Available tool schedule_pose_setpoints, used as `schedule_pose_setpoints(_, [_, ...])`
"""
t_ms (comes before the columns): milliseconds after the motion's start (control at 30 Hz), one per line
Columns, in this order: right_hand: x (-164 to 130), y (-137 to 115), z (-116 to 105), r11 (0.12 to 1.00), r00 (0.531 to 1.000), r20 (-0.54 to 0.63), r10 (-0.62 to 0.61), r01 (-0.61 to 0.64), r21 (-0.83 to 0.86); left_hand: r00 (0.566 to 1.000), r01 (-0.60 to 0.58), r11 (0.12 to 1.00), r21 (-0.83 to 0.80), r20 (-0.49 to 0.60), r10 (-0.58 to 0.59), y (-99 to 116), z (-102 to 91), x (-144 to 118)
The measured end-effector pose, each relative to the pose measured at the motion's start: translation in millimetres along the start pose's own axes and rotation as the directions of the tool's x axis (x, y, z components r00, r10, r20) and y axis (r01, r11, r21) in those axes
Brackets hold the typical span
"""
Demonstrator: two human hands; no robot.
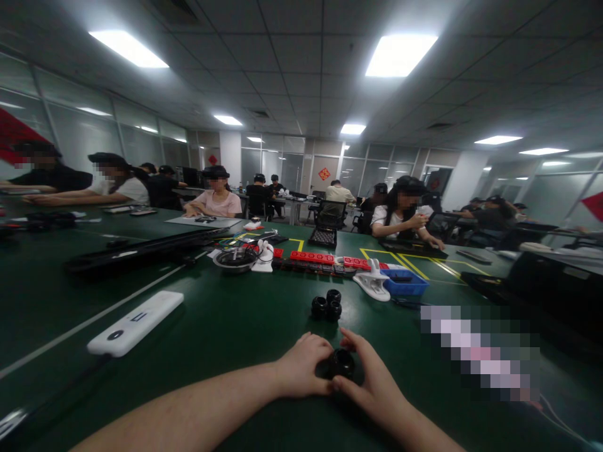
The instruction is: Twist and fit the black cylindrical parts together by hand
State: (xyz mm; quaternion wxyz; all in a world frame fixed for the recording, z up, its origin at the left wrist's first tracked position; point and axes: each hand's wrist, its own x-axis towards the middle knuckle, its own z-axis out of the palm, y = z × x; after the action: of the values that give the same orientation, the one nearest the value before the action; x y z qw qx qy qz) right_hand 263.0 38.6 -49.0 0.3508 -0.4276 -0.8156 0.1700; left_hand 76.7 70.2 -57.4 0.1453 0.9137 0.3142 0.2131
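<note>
My left hand (301, 367) and my right hand (372, 376) meet low in the middle of the view over a green table (226, 326). Between their fingertips sits a small black round part (342, 363), and both hands grip it. A short way beyond lie three similar black round parts (326, 306) clustered together, apart from my hands.
A white oblong device (135, 322) lies to the left. Further back are a blue bin (404, 282), a white clip-like tool (372, 282), a red power strip (325, 257) and a round dish (234, 258). Several other people sit at tables beyond. A blurred patch covers the right.
</note>
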Motion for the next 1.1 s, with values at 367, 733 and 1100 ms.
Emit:
schedule_pose_setpoints(367, [-3.8,1.2,1.4,0.998,0.998,0.002,-0.063,0.063,-0.005,1.0,0.01,1.0,0.001,0.006,-0.01,-1.8,2.0,0.4])
schedule_pose_setpoints(733, [-3.7,1.3,2.3,0.999,0.999,0.006,-0.035,0.035,0.006,0.999,0.032,1.0,0.001,0.018,-0.032,0.7,0.0,1.4])
schedule_pose_setpoints(1100, [-0.7,3.0,4.0,0.999,0.999,0.011,0.038,-0.038,-0.022,0.999,0.024,1.0,0.002,0.025,-0.024,-1.9,1.6,1.0])
